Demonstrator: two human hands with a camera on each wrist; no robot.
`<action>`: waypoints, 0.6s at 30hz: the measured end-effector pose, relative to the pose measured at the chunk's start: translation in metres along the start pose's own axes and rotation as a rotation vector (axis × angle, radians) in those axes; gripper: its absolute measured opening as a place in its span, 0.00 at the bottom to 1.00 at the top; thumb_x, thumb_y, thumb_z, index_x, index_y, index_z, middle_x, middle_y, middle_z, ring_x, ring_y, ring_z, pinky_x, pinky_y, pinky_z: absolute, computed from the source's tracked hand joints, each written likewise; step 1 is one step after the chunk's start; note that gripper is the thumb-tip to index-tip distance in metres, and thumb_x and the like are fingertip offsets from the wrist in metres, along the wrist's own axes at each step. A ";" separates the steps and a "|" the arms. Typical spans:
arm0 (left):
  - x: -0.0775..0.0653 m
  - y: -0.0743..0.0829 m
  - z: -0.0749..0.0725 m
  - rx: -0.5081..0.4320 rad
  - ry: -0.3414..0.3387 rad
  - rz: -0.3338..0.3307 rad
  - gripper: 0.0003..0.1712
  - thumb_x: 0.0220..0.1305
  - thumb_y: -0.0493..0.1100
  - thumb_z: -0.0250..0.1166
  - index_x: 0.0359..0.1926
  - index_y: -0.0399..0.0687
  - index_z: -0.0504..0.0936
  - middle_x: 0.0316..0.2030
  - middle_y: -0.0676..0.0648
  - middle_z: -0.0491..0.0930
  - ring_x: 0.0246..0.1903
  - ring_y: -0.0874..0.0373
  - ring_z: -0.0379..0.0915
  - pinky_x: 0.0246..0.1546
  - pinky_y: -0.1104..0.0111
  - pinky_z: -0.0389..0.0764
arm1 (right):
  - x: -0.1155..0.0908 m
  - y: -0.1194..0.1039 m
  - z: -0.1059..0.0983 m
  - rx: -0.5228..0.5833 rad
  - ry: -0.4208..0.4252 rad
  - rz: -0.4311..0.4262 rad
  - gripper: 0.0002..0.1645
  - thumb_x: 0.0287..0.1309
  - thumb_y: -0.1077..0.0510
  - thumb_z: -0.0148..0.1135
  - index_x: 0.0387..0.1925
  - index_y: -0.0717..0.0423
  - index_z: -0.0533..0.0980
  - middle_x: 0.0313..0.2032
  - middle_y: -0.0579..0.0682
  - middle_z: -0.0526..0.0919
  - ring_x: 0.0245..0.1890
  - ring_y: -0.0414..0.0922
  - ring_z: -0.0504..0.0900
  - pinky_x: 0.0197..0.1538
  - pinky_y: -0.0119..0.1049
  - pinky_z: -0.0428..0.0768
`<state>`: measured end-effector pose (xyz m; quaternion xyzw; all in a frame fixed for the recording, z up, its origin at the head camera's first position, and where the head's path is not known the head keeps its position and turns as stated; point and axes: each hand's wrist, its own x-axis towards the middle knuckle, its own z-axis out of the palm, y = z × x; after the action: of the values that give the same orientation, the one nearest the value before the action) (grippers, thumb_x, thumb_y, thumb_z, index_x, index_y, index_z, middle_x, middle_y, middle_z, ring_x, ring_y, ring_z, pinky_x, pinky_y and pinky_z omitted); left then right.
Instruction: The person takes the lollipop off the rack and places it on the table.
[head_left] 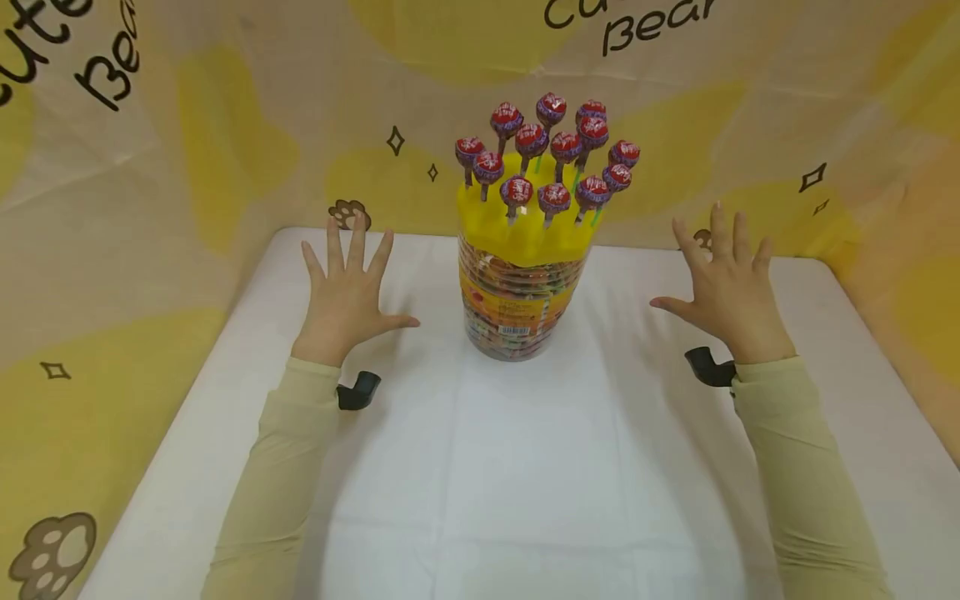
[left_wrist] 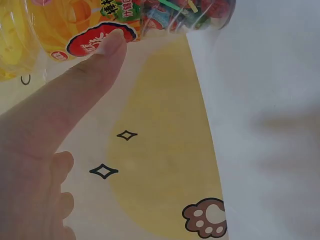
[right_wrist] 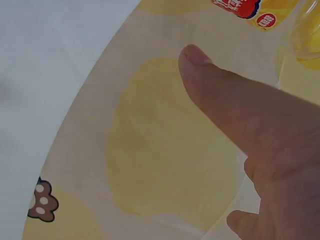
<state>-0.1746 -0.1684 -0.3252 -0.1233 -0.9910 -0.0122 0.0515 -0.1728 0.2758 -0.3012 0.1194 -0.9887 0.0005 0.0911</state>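
A clear plastic jar (head_left: 517, 312) full of wrapped candy stands upright on the white table, with a yellow top (head_left: 528, 242). Several lollipops (head_left: 531, 140) in red and purple wrappers stick up out of that top. To the jar's left, my left hand (head_left: 341, 292) is spread with straight fingers and holds nothing. My right hand (head_left: 727, 283) is spread the same way on the jar's other side, apart from it. In the left wrist view the thumb (left_wrist: 95, 65) overlaps the jar's label (left_wrist: 102, 37). The right wrist view shows the thumb (right_wrist: 225, 90) below the jar's label (right_wrist: 240, 7).
The white tabletop (head_left: 525, 475) extends in front of the jar and under both forearms. A yellow and cream printed cloth (head_left: 300, 100) with paw prints and lettering hangs behind and along the sides. A black wrist mount (head_left: 360, 392) sticks out from the left cuff, another (head_left: 708, 367) from the right.
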 end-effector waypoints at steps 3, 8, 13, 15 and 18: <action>0.000 0.001 -0.001 -0.010 -0.002 0.003 0.71 0.40 0.76 0.66 0.75 0.49 0.40 0.71 0.38 0.21 0.65 0.40 0.04 0.59 0.32 0.23 | 0.002 -0.002 0.000 0.007 0.013 -0.010 0.65 0.45 0.39 0.71 0.74 0.50 0.43 0.71 0.68 0.31 0.68 0.69 0.31 0.60 0.75 0.38; 0.000 0.006 0.000 -0.034 -0.012 0.005 0.71 0.40 0.76 0.66 0.75 0.49 0.39 0.71 0.37 0.21 0.65 0.40 0.04 0.59 0.32 0.24 | 0.004 -0.005 -0.002 0.026 0.010 -0.016 0.64 0.45 0.40 0.72 0.74 0.51 0.44 0.71 0.67 0.31 0.69 0.68 0.31 0.61 0.75 0.40; -0.003 0.025 0.010 -0.224 0.006 0.066 0.73 0.41 0.74 0.68 0.75 0.51 0.34 0.71 0.41 0.18 0.67 0.37 0.11 0.61 0.33 0.29 | 0.005 -0.007 -0.003 0.057 0.025 -0.016 0.63 0.47 0.41 0.71 0.74 0.54 0.45 0.71 0.68 0.35 0.68 0.69 0.36 0.62 0.73 0.43; -0.005 0.040 0.017 -0.360 0.016 0.095 0.73 0.42 0.71 0.70 0.74 0.51 0.31 0.71 0.43 0.17 0.68 0.36 0.16 0.63 0.35 0.33 | 0.005 -0.008 -0.003 0.078 0.060 -0.026 0.62 0.46 0.43 0.72 0.73 0.55 0.46 0.71 0.69 0.39 0.67 0.71 0.41 0.63 0.71 0.46; -0.007 0.062 0.026 -0.566 0.029 0.099 0.73 0.44 0.65 0.72 0.74 0.52 0.29 0.72 0.45 0.20 0.70 0.39 0.23 0.66 0.41 0.40 | 0.006 -0.010 -0.002 0.116 0.133 -0.059 0.61 0.46 0.46 0.73 0.73 0.58 0.48 0.69 0.71 0.47 0.64 0.73 0.51 0.65 0.67 0.50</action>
<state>-0.1551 -0.1096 -0.3512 -0.1810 -0.9400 -0.2876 0.0298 -0.1761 0.2647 -0.2979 0.1532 -0.9748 0.0630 0.1492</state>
